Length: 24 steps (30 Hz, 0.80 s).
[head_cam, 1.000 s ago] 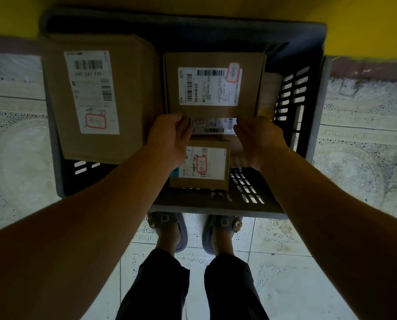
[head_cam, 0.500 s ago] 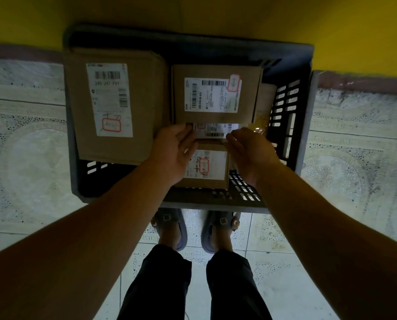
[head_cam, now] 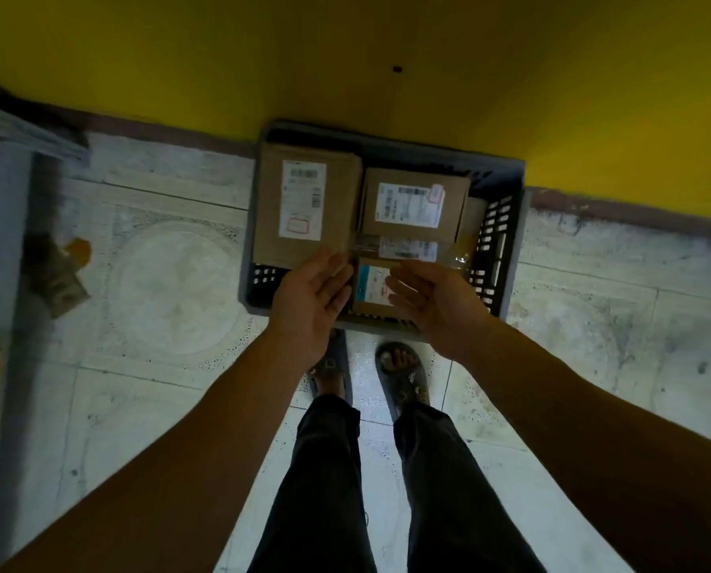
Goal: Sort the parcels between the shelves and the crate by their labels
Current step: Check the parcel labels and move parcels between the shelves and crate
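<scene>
In the head view, a grey crate (head_cam: 516, 225) sits on the tiled floor (head_cam: 172, 283) against a yellow wall (head_cam: 387, 43), and all the parcels in sight lie inside it. A big parcel (head_cam: 337, 208) fills the crate's left side. A mid parcel (head_cam: 414, 179) rests to its right, partly on top of a flat parcel (head_cam: 407, 248) whose label peeks out beneath. A small parcel (head_cam: 372, 289) sits near the front wall. The left hand (head_cam: 312, 299) and right hand (head_cam: 432, 299) hover over the front of the crate on either side of the small parcel, fingers straight and palms turned inward. Each grip is slack and holds nothing. No shelves can be made out for certain, only a blurred grey frame (head_cam: 6, 250) at the far left. The likeliest slip from here is a misread label, since the light is dim and the red-boxed marks are small and smeared. A parcel could then go to the wrong place. Pulling the flat parcel out would probably tip the mid parcel resting on it. The person's feet stand just beside the crate, so a fumbled parcel could land on them.
</scene>
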Motion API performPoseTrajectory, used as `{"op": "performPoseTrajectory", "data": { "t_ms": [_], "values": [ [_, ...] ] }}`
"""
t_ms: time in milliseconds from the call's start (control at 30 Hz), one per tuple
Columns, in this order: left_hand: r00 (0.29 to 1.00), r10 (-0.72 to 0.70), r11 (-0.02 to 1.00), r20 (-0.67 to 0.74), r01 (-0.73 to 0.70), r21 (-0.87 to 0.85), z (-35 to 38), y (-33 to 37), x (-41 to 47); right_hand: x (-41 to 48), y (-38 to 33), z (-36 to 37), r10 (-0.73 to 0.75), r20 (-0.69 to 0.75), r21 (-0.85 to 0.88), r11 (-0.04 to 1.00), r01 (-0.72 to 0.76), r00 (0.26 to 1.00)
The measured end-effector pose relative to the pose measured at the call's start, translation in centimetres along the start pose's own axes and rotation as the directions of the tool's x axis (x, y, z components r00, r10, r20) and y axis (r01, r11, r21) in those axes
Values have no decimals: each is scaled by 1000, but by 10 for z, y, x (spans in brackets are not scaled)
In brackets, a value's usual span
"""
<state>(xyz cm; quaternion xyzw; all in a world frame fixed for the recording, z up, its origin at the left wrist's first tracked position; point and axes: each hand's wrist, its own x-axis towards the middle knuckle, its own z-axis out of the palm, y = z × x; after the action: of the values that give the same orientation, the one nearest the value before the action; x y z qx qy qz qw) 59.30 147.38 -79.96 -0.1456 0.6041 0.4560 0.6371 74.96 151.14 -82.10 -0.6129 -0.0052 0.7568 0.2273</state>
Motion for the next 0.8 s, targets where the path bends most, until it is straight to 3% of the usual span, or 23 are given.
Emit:
{"op": "performPoseTrajectory", "data": {
  "t_ms": [467,633,800],
  "values": [
    [943,286,876,-172,-330,-353,-73,28,-257,-217,27,100,109,238,-462,887,14,965],
    [877,396,757,-274,-480,-444,-141,36,-346,-294,77,153,214,361,-619,783,62,908],
    [762,483,613,-431,-646,-455,-230,30,-435,-371,159,214,322,467,-752,635,179,824]
  ]
}}
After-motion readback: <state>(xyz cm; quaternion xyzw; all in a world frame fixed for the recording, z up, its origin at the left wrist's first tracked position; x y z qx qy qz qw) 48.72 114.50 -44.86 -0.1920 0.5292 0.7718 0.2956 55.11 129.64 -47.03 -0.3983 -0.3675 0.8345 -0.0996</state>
